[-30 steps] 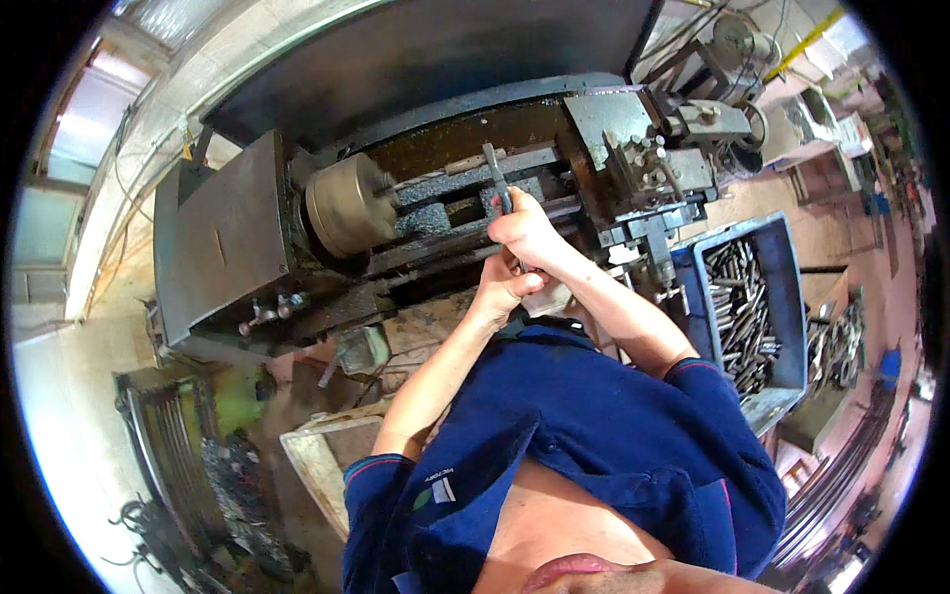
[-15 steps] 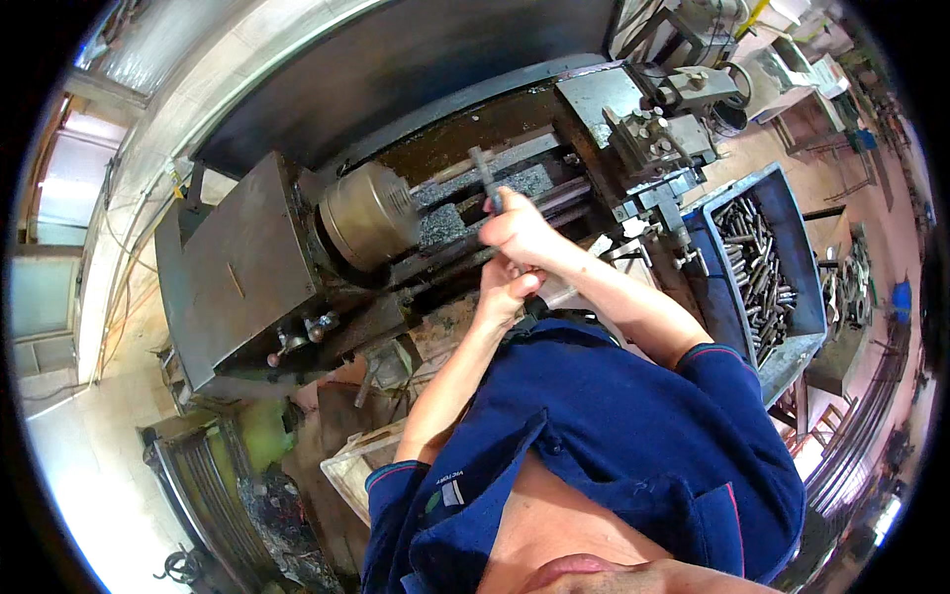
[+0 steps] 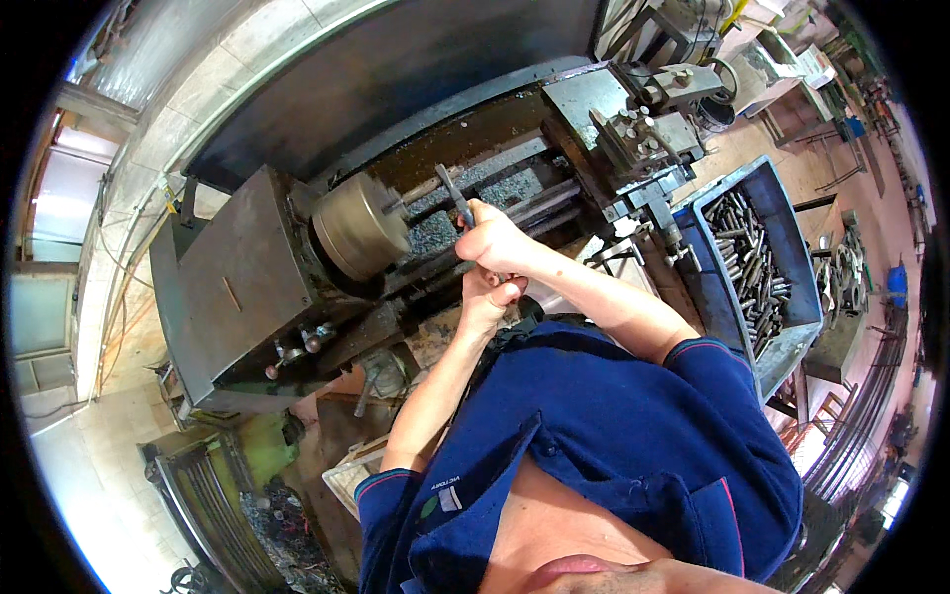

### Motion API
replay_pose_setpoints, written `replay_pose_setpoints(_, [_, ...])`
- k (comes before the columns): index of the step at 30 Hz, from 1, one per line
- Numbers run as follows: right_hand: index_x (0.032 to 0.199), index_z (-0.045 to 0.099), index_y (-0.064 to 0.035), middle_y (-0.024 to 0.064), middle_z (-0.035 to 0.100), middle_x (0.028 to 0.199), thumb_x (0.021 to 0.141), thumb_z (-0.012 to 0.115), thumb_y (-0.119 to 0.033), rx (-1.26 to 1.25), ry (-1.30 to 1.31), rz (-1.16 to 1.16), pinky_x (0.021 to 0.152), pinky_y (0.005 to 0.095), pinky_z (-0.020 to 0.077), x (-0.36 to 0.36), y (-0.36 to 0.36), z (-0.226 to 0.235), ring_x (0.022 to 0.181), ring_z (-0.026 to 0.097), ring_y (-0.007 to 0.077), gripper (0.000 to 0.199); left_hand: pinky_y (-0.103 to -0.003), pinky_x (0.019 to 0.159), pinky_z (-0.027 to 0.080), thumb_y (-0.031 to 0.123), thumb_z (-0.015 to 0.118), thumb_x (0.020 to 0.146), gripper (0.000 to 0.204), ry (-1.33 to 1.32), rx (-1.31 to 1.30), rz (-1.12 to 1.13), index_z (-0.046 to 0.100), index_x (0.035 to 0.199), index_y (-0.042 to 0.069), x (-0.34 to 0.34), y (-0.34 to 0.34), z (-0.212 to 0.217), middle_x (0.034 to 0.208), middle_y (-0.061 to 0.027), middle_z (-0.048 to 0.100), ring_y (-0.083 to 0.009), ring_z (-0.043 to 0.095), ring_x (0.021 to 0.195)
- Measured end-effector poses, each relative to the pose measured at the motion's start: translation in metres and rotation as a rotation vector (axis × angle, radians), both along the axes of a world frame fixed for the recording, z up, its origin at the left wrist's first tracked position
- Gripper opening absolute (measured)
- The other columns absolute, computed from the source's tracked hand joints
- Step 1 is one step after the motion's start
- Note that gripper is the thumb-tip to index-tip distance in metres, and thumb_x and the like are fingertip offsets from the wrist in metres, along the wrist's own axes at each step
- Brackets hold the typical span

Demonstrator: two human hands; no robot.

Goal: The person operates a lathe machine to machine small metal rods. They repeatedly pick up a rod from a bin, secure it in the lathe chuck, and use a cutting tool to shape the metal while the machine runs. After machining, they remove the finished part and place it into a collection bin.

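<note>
The fingers of the right hand are curled tight around the lower end of a slim metal tool, which sticks up out of the fist toward eleven o'clock, its tip reaching the thin rod that juts from the lathe chuck. The left hand sits just below, at six o'clock from the right fist, touching its underside; its fingers are bent inward, but whether they grip anything cannot be told, since the right hand covers them.

The brass-coloured chuck lies at nine o'clock from the hands, a broad round drum facing them. Under the tool, the lathe bed is strewn with grey metal shavings. The grey headstock casing spreads out past the chuck, further toward nine o'clock, with small round-knobbed levers along its lower edge. At two o'clock from the hands stands the tool post, studded with bolts. At three o'clock, well apart, a blue bin holds a heap of short metal bars. Both forearms run down to a dark blue shirt.
</note>
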State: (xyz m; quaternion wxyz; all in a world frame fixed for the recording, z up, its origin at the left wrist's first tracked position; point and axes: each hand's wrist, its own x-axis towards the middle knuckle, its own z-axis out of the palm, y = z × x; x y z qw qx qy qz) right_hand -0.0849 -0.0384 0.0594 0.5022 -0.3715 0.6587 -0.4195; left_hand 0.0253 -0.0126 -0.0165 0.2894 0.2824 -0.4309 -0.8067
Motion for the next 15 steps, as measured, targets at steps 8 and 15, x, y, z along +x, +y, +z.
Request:
replay_pose_setpoints(8, [0.088,0.047,-0.0013,0.0072,0.047,0.071,0.059,0.058,-0.009,-0.013,-0.043,0.011,0.053,0.0315,0.0395,0.002,0.0,-0.002,0.063,0.047,0.0161,0.032,-0.022,0.051,0.045,0.029,0.074,0.061,0.044,-0.045,-0.019,0.014,0.056,0.09,0.0,0.004,0.002,0.008,0.077,-0.004,0.06,-0.0127,0.057,0.066])
replay_pose_setpoints(15, [0.082,0.049,0.0007,0.0094,0.051,0.069,0.059,0.058,-0.012,-0.024,0.006,-0.093,0.06,0.0315,0.0424,-0.018,0.003,-0.021,0.067,0.05,0.0178,0.027,-0.022,0.052,0.045,0.037,0.079,0.058,0.055,0.024,0.033,0.072,0.055,0.092,0.002,-0.02,0.013,0.016,0.076,-0.0008,0.058,-0.0109,0.056,0.063])
